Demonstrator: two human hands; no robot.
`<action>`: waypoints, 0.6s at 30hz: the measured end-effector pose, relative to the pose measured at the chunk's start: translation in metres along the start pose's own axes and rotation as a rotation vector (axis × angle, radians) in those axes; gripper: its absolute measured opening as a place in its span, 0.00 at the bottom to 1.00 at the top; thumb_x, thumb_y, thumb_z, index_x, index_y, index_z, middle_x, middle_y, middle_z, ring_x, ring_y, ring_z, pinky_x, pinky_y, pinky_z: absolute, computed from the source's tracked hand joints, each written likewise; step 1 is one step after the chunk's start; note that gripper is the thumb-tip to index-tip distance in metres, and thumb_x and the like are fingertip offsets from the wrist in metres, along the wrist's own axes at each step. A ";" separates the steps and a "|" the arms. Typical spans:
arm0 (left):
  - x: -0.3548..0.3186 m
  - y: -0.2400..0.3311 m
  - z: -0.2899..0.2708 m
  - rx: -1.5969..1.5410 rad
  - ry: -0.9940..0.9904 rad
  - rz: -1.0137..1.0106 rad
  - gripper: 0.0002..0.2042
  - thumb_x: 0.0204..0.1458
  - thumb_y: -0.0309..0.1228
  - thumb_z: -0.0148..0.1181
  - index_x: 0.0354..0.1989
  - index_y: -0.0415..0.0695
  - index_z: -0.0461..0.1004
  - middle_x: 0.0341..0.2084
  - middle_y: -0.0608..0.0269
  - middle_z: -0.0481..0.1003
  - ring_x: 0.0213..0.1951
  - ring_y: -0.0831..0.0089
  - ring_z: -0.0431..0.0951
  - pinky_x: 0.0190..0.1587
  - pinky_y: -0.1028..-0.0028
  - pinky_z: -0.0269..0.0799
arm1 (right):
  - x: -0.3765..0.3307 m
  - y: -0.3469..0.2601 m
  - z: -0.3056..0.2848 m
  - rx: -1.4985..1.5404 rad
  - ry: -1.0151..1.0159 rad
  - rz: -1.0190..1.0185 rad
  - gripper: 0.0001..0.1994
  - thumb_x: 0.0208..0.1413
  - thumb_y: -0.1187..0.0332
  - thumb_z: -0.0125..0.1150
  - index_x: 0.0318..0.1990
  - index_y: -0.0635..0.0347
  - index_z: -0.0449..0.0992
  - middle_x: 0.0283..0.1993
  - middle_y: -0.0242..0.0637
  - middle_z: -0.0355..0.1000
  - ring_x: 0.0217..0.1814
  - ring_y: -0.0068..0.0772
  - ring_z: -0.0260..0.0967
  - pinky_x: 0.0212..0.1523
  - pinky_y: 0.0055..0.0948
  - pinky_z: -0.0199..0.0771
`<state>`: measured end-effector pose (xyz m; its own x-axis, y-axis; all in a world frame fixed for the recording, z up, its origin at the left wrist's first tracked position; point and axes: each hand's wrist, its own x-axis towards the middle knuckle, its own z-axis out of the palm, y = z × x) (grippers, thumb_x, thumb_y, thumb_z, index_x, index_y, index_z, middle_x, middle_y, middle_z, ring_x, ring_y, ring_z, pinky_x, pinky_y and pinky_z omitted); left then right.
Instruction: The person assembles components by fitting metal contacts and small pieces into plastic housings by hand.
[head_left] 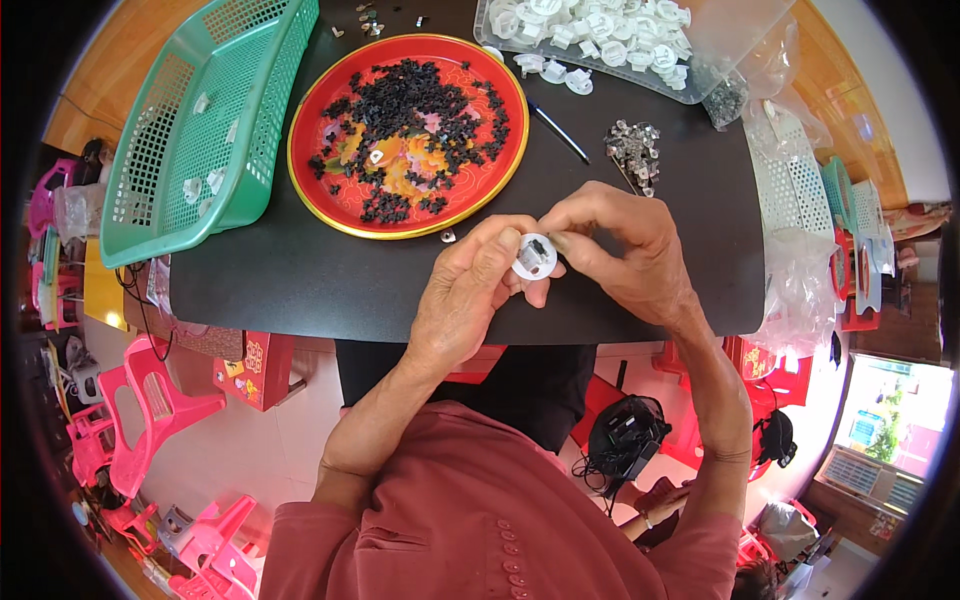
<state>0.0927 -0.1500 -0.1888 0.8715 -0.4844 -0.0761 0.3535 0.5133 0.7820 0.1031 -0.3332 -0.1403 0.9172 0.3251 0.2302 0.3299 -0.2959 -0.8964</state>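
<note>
My left hand (470,290) holds a small round white plastic part (535,256) between thumb and fingers above the near edge of the black table (300,280). My right hand (620,245) meets it from the right, its fingertips pinching at the part's rim. A dark piece sits in the middle of the white part. Just beyond the hands, a round red tray (335,195) with a gold rim carries several small black pieces. A tiny loose piece (448,237) lies on the table between tray and left hand.
A green mesh basket (200,110) with a few white parts stands at the far left. A clear tray of white round parts (600,35) is at the back right, a clump of clear bits (633,148) and a thin black rod (560,132) nearby. Pink plastic stools (150,400) crowd the floor.
</note>
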 end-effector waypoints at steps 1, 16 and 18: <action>0.000 -0.001 0.000 0.050 0.026 -0.013 0.18 0.64 0.39 0.43 0.48 0.34 0.67 0.32 0.57 0.74 0.29 0.72 0.73 0.37 0.73 0.71 | 0.002 -0.001 -0.001 -0.080 -0.039 -0.063 0.05 0.50 0.79 0.59 0.36 0.62 0.76 0.28 0.34 0.74 0.30 0.25 0.74 0.30 0.24 0.73; -0.001 -0.003 0.003 0.122 -0.008 0.059 0.14 0.65 0.36 0.42 0.47 0.37 0.68 0.30 0.65 0.70 0.29 0.81 0.70 0.35 0.81 0.66 | 0.011 -0.014 -0.010 -0.356 -0.212 -0.148 0.03 0.50 0.72 0.59 0.33 0.56 0.76 0.27 0.33 0.72 0.29 0.35 0.71 0.28 0.31 0.71; -0.002 -0.004 0.004 0.100 0.003 0.057 0.14 0.65 0.36 0.41 0.47 0.37 0.67 0.30 0.65 0.70 0.30 0.81 0.70 0.35 0.81 0.67 | 0.005 -0.013 -0.005 -0.329 -0.160 -0.133 0.04 0.49 0.73 0.60 0.34 0.57 0.76 0.28 0.33 0.72 0.29 0.34 0.72 0.29 0.30 0.72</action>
<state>0.0886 -0.1539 -0.1890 0.8901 -0.4546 -0.0317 0.2682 0.4663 0.8430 0.1047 -0.3322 -0.1253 0.8240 0.5080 0.2508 0.5211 -0.5059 -0.6873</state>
